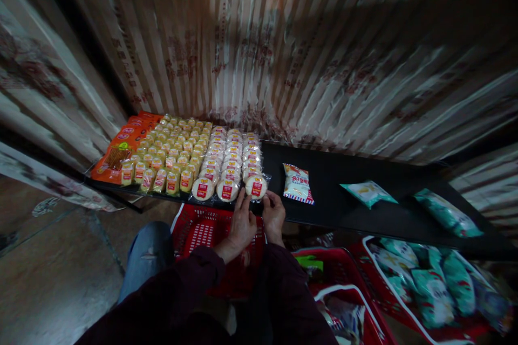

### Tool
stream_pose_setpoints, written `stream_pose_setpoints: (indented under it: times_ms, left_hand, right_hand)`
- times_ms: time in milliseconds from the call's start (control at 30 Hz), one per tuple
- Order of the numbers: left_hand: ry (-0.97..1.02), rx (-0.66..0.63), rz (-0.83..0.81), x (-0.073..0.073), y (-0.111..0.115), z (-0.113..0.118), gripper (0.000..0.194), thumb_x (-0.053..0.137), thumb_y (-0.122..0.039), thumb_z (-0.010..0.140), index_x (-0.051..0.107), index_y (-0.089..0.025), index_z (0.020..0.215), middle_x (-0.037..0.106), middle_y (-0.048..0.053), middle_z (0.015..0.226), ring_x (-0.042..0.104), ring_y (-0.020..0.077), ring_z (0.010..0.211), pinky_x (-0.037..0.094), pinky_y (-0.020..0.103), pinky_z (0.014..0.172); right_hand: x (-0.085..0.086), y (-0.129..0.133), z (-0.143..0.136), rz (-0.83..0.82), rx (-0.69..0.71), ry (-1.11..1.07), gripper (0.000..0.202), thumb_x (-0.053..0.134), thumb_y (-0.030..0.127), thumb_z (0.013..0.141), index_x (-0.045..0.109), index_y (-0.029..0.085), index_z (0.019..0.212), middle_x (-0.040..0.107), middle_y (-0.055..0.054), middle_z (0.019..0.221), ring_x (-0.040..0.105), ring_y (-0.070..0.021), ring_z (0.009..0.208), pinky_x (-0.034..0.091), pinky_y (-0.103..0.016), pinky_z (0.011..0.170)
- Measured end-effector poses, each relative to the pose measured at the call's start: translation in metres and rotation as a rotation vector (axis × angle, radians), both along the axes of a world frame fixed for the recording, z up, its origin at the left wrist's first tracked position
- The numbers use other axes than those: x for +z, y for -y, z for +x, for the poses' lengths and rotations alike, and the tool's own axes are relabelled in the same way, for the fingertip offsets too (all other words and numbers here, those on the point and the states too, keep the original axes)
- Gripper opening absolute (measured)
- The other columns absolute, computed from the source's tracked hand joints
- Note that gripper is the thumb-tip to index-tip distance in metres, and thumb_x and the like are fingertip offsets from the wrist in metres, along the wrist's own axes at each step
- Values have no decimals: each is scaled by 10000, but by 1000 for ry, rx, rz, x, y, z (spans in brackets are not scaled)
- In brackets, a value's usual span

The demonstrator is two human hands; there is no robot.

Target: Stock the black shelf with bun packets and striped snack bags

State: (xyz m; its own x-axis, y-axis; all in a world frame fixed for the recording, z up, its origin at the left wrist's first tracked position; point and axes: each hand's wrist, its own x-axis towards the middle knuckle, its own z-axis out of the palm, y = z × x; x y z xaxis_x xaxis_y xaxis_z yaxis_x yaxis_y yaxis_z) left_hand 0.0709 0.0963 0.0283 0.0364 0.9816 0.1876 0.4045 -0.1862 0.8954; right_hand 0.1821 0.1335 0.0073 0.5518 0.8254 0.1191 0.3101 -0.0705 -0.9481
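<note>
Your left hand [242, 225] and right hand [274, 219] touch a front-row wrapped cake [256, 187] on the shelf [328, 186]; whether either grips cannot be told.

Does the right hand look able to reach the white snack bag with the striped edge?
Probably yes: the white snack bag sits on the black shelf just beside the right hand, and nothing visible stands between them.
</note>
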Motion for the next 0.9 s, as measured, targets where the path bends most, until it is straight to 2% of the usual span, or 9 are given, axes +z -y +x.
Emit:
stream_pose_setpoints:
  times_ms: [200,333,533,900]
  left_hand:
    - [-54,-66,-4,-5,0,-1,642,415,-7,756,440,-107,1389,283,142,1565,209,229,1468,231,416,1214]
    - [-109,-84,-2,-8,-1,-1,634,397,1,758,426,-53,1389,255,188,1566,180,240,1475,230,434,1212]
    - [-126,-96,12,-13,-2,0,670,397,4,756,403,-120,1415,231,137,1585,144,234,1482,218,464,1214]
    - [-248,-213,28,-18,-4,0,711,412,16,716,376,-52,1423,196,190,1582,79,288,1482,223,533,1194]
  right_hand:
    - [1,-5,-1,-27,13,36,366,478,439,777,657,159,930,710,-116,951,633,-236,869,477,-379,832]
    - [3,-8,-1,-32,19,62,359,470,432,788,658,161,929,714,-114,948,633,-231,857,478,-367,814]
    - [4,-11,-3,-22,15,118,332,458,422,794,655,177,902,722,-100,903,633,-218,808,475,-343,769]
    - [2,-14,-6,-17,29,233,288,445,349,813,645,170,918,697,-110,912,611,-225,824,468,-360,791]
